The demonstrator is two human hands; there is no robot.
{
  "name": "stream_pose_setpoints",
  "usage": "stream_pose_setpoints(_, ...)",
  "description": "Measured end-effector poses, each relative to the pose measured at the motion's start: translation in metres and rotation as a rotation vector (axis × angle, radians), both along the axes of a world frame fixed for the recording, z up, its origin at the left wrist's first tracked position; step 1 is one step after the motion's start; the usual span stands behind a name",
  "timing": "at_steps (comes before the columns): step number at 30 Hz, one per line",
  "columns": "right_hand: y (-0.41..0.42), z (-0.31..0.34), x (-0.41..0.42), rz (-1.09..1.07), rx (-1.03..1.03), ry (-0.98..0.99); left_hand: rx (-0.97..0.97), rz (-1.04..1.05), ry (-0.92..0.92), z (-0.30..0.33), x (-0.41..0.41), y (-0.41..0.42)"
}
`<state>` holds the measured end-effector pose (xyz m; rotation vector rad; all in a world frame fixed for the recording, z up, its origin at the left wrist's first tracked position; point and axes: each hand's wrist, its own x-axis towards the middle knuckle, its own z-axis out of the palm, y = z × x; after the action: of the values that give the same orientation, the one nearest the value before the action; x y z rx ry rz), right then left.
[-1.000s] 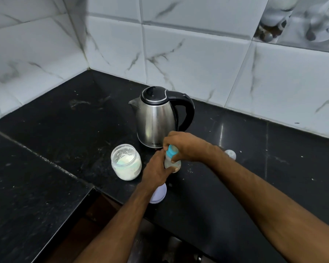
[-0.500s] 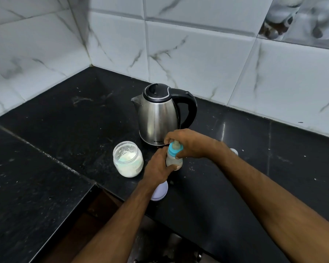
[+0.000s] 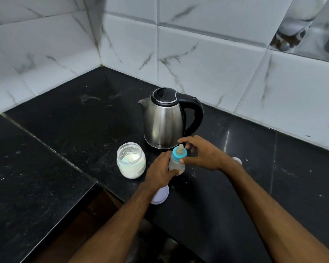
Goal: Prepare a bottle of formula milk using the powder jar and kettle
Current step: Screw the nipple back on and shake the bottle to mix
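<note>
A small baby bottle (image 3: 176,164) with a blue collar and a teat on top stands on the black counter (image 3: 84,130), holding cloudy liquid. My left hand (image 3: 160,171) wraps the bottle's body from the left. My right hand (image 3: 201,154) has thumb and fingers around the blue collar, with the fingers spread behind the teat. An uncovered glass powder jar (image 3: 131,160) with white powder stands just left of the bottle. The steel kettle (image 3: 165,118), lid down and black handle to the right, stands behind them.
A white jar lid (image 3: 160,196) lies at the counter's front edge, partly under my left wrist. A small white cap (image 3: 236,160) shows behind my right wrist. Tiled walls close the corner behind. The counter drops off in front of me.
My right hand has loosened from covering the bottle top, so the teat and blue collar now show. The left hand has kept its hold on the bottle.
</note>
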<state>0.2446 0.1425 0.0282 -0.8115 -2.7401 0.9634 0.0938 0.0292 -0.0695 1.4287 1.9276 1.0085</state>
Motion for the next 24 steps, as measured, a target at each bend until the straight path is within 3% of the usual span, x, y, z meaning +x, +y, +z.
stream_pose_setpoints(4,-0.002,-0.002,-0.005,0.039,0.046,0.013,-0.010,-0.001,0.000,-0.001,-0.001,0.002)
stream_pose_setpoints(11,-0.003,-0.014,-0.011,-0.097,0.145,0.017,0.000,0.000,0.000,-0.001,-0.002,0.002)
stream_pose_setpoints(19,-0.001,-0.005,-0.003,0.054,0.100,-0.018,-0.012,0.006,-0.003,-0.002,-0.002,0.003)
stream_pose_setpoints(24,-0.007,-0.014,-0.008,-0.065,0.167,0.019,-0.004,0.001,0.003,-0.002,-0.002,0.002)
